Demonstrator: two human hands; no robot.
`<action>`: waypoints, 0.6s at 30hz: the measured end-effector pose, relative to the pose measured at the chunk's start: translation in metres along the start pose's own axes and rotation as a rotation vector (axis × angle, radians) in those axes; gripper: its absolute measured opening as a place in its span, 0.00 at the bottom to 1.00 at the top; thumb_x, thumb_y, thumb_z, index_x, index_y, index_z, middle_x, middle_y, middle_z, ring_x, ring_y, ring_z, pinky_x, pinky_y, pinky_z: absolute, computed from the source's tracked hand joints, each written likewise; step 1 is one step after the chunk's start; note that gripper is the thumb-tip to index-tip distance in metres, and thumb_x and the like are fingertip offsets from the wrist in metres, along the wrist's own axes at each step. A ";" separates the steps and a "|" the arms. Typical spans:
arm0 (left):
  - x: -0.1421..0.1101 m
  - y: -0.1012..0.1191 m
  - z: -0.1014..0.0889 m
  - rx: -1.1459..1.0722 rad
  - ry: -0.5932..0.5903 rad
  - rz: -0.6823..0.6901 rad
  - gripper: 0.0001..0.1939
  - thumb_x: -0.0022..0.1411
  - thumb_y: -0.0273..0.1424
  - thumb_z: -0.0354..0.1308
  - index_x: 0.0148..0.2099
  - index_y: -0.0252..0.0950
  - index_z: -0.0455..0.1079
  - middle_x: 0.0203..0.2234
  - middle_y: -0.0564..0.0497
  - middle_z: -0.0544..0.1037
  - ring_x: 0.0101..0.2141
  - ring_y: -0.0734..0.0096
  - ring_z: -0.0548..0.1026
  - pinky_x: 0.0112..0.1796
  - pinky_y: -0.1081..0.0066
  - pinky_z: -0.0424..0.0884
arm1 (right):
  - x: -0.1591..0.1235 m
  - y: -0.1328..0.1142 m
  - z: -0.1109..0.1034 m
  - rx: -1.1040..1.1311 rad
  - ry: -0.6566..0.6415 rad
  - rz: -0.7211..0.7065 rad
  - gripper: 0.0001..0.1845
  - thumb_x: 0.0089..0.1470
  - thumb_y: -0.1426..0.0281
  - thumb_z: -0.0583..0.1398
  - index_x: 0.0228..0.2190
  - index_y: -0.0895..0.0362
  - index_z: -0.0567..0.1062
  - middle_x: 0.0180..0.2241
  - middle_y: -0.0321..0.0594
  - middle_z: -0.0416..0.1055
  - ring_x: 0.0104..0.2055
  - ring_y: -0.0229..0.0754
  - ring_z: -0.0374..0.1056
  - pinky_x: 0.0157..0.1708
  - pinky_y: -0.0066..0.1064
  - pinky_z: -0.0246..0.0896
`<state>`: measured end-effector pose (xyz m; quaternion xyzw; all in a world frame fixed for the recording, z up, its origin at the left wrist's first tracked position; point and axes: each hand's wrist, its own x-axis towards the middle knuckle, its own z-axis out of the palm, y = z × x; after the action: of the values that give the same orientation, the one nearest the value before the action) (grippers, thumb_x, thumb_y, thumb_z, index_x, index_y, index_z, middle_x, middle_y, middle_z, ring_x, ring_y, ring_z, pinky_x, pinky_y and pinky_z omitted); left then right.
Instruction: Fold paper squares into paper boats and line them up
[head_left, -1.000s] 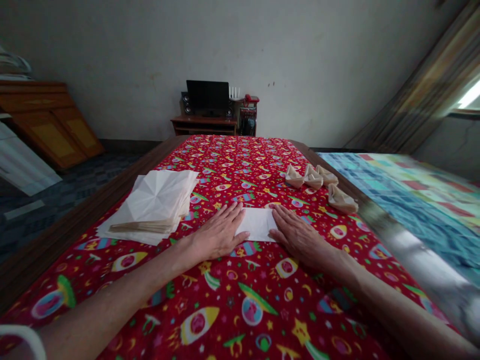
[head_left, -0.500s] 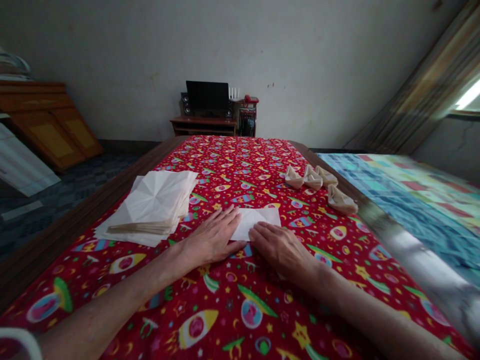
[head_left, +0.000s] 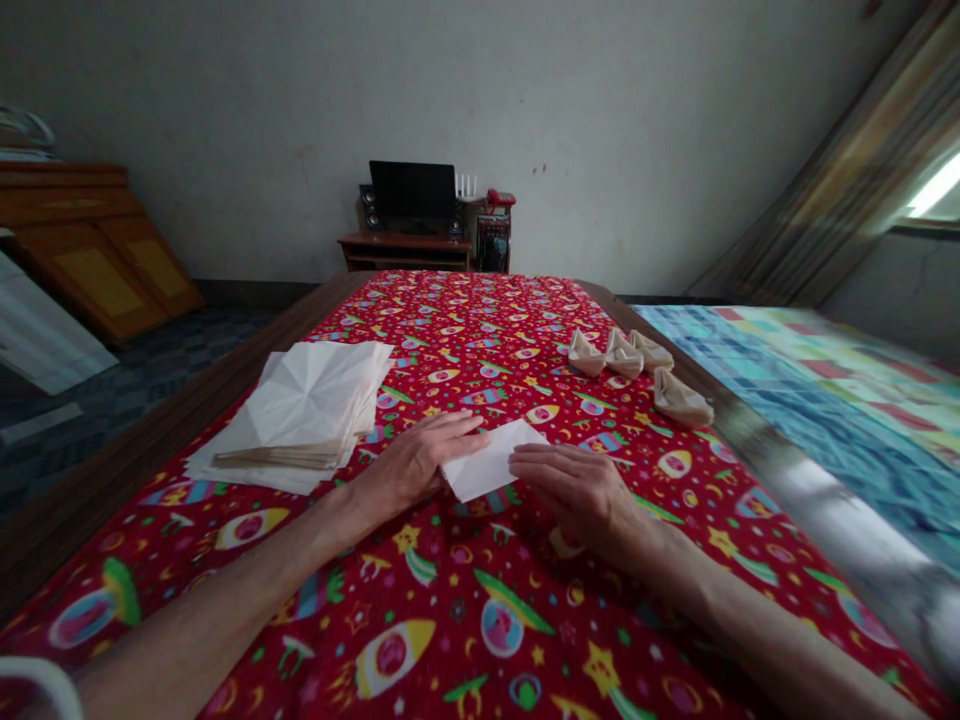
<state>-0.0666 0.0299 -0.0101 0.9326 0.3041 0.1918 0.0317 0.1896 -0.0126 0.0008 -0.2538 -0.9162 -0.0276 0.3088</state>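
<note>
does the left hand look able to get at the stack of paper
Probably yes: the left hand is near the stack of paper, with only red cloth seen between, though it is at the white sheet now.

and we're up on the person's head, a single camera gazing forward and down the length of the bench (head_left: 150,447)! its near end looms right below us, filling the bottom of the frame; left and right edges race together toward the far edge, the wall (head_left: 600,120) facing us square beyond. left hand (head_left: 431,448) and right hand (head_left: 581,485) sit close, mid-frame, forearms sweeping in from the lower corners.
</note>
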 end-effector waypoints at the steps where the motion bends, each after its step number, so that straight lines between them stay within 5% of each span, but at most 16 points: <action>1: 0.000 0.000 -0.002 0.014 0.011 0.012 0.20 0.65 0.27 0.50 0.59 0.39 0.64 0.57 0.45 0.67 0.59 0.63 0.61 0.57 0.58 0.60 | -0.001 0.003 0.000 -0.001 0.003 0.002 0.15 0.60 0.77 0.51 0.44 0.57 0.72 0.43 0.44 0.76 0.48 0.41 0.70 0.45 0.35 0.68; 8: -0.007 0.023 -0.010 0.113 0.119 0.182 0.16 0.67 0.25 0.44 0.47 0.36 0.73 0.47 0.46 0.76 0.50 0.65 0.71 0.51 0.61 0.67 | -0.012 0.020 0.000 -0.100 -0.058 0.090 0.10 0.60 0.74 0.52 0.40 0.58 0.73 0.42 0.47 0.74 0.44 0.43 0.69 0.42 0.37 0.65; 12: -0.013 0.037 -0.008 0.071 0.102 0.141 0.14 0.67 0.26 0.44 0.44 0.35 0.72 0.39 0.48 0.78 0.41 0.67 0.74 0.45 0.65 0.69 | -0.015 0.004 -0.009 -0.186 -0.203 0.084 0.09 0.60 0.74 0.53 0.38 0.58 0.72 0.41 0.45 0.71 0.42 0.43 0.65 0.41 0.38 0.61; 18: -0.018 0.046 -0.006 0.035 0.105 0.127 0.14 0.66 0.24 0.43 0.41 0.35 0.72 0.36 0.48 0.78 0.38 0.67 0.74 0.42 0.64 0.67 | -0.028 -0.017 -0.011 -0.248 -0.234 0.122 0.09 0.58 0.74 0.54 0.35 0.55 0.74 0.32 0.40 0.67 0.31 0.39 0.60 0.28 0.30 0.53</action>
<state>-0.0566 -0.0185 -0.0026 0.9391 0.2490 0.2365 -0.0128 0.2069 -0.0421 -0.0044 -0.3466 -0.9183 -0.0920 0.1677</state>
